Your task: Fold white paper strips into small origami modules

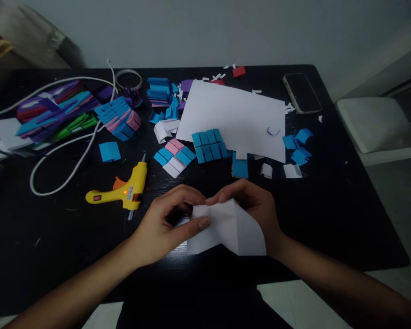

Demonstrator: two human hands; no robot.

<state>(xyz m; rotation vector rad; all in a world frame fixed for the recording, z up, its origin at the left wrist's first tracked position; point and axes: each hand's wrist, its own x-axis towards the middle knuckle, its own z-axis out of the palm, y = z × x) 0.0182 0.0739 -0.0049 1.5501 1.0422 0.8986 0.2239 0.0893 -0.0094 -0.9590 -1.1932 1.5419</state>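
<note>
A creased piece of white paper (228,228) is held up near the table's front edge. My left hand (169,221) pinches its left side, thumb on the near face and fingers behind. At the top edge, the fingers of my right hand (255,205) are closed on the paper, and the rest of that hand is partly hidden behind it. Just beyond my hands lie a block of folded blue paper pieces (209,146) and a blue, pink and white block (174,157). A yellow glue gun (123,192) with a lit orange light rests left of my left hand.
A large white sheet (236,116) lies at the table's back middle, with paper scraps around it. A phone (302,93) is at back right. Loose blue pieces (299,146) sit below it. A white cable (70,176) loops across the left, by bundled coloured paper strips (55,109).
</note>
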